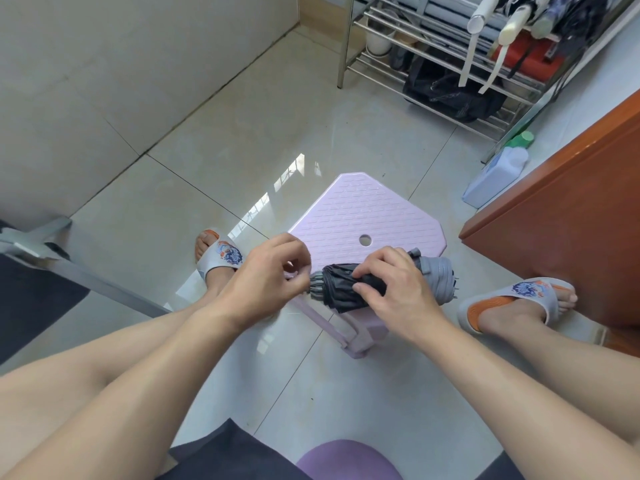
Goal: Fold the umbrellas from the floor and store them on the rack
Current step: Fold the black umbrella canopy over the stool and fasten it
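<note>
1. Grey-black folded umbrella [381, 284] lies over the pink plastic stool's [374, 209] near edge, gripped by the right hand [391, 289].
2. Left hand [266, 275] pinches its ribbed end.
3. Steel rack [446, 64] stands beyond, holding umbrellas.

views: one, head-worn | faces: forward and steeply down | near: close above pale pink plastic stool [367, 209] | far: steel wire rack [433, 53] at top

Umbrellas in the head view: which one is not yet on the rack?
The dark grey umbrella gripped by both hands over the pink stool. The other umbrellas rest on the metal rack, handles pointing outward.
</note>
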